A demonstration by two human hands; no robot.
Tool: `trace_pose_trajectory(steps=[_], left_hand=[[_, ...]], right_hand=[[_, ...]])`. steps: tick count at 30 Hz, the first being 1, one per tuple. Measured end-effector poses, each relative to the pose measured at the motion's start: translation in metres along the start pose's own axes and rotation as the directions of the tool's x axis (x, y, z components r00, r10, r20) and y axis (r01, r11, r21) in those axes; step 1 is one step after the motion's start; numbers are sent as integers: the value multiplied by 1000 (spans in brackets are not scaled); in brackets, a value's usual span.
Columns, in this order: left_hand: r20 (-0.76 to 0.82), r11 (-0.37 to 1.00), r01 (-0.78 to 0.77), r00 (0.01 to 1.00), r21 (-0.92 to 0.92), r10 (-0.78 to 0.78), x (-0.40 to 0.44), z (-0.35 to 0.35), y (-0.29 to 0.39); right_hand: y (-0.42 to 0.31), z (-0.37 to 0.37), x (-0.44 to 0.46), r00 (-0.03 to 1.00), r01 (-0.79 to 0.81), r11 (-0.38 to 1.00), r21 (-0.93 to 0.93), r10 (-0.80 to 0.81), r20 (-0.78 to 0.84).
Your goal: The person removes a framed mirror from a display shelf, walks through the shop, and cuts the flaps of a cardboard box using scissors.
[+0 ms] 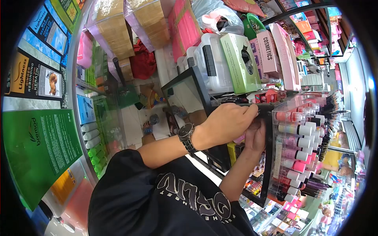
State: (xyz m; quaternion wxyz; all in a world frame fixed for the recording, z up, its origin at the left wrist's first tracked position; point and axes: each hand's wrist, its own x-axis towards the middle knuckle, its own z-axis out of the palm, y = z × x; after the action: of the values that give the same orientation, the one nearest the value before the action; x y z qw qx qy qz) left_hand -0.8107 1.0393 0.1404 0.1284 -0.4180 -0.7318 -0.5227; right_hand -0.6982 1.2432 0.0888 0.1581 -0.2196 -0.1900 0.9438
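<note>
Narrow shop space, tiled floor (134, 128) in the middle. Glass display desk (73, 78) runs down the left, hair product packs on it, white and green bottles inside. Black-framed cabinet (269, 157) on the right: clear plastic bin (214, 65), green-and-white box (241, 63) and pink cosmetics box (268, 51) sit at its far part. Taped cartons (110, 23) far left, pink taped box (183, 29) right of them. Black-framed glass panel (204, 88) stands tilted left of the hands. Clear rack (277, 157) of white-capped bottles is just right of the cabinet's near edge.

Left hand (228, 124), dark watch (188, 137) on the wrist, is at the cabinet edge. Grip narrow, fingers curled in by the black frame. Right hand (255, 137) sits just nearer, at the inner side of the same frame, fingers bent. Can't tell how wide its grip is.

Whatever is between the fingers is hidden; can't confirm either hand holds anything. Feet on the floor are partly covered, owner unclear. Outer edges are cut by the dark lens rim, small stock far right too small to read.
</note>
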Motion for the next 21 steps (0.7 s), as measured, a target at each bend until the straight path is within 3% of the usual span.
trace_pose_trajectory(steps=[1,2,8,12,21], left_hand=[[6,1000,11,1000,1,-11,-1,0,0],[12,1000,21,1000,3,-22,-3,0,0],[39,999,51,998,-13,-51,-7,6,1],[98,998,53,994,-29,-50,-23,9,-12],[92,996,81,993,-37,-77,-34,9,-13]], right_hand=[[3,1,-1,995,95,956,-279,-90,31],[7,2,-2,982,186,827,-531,-166,86],[44,53,-22,960,257,806,-533,-277,44],[56,55,-24,907,335,629,-701,-418,58],[65,52,-21,895,396,646,-653,-431,115]])
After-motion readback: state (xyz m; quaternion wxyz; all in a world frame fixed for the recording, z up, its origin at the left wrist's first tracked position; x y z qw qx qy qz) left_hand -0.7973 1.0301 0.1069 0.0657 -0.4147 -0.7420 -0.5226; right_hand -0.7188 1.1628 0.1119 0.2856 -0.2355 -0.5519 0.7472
